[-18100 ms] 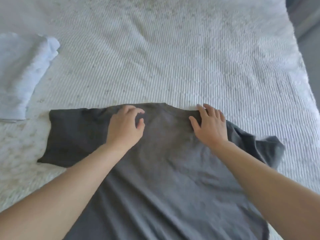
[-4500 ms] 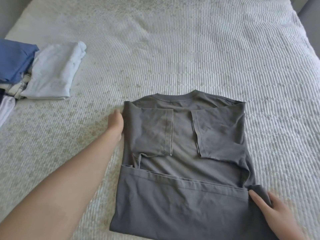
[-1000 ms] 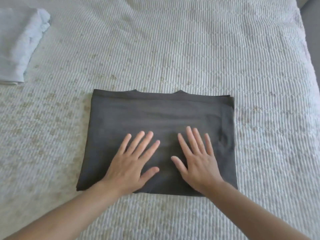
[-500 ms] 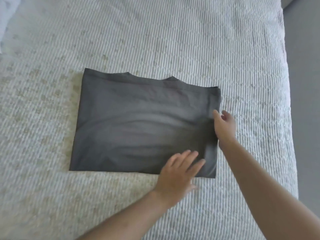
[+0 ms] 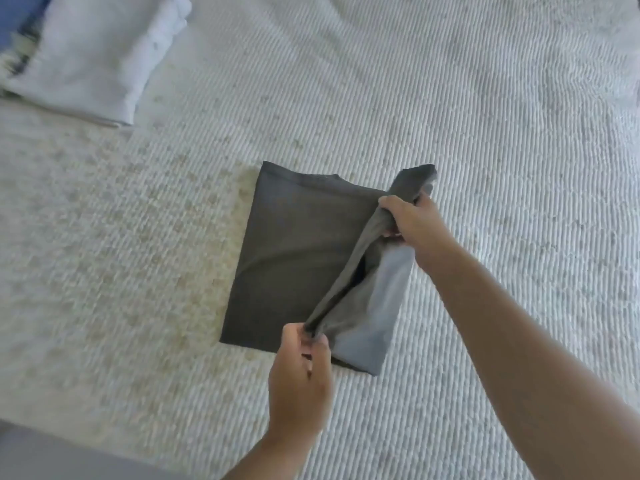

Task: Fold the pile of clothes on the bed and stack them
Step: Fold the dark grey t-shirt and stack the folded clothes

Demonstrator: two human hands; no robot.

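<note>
In the head view, a dark grey, partly folded cotton T-shirt lies on the white ribbed bedspread of the bed. Its right-hand edge is lifted off the bedspread and held taut between two hands. The left hand pinches the near corner of that raised edge between thumb and curled fingers; the right hand grips the far corner with its fingers curled round the cloth. Far to the left of the T-shirt and beyond it, a folded white garment rests beside a blue one. The fold could go askew if one corner is carried over faster than the other. The layers underneath could be dragged along and bunch, since nothing pins the flat left half down. A loose pinch could let the corner slip.
</note>
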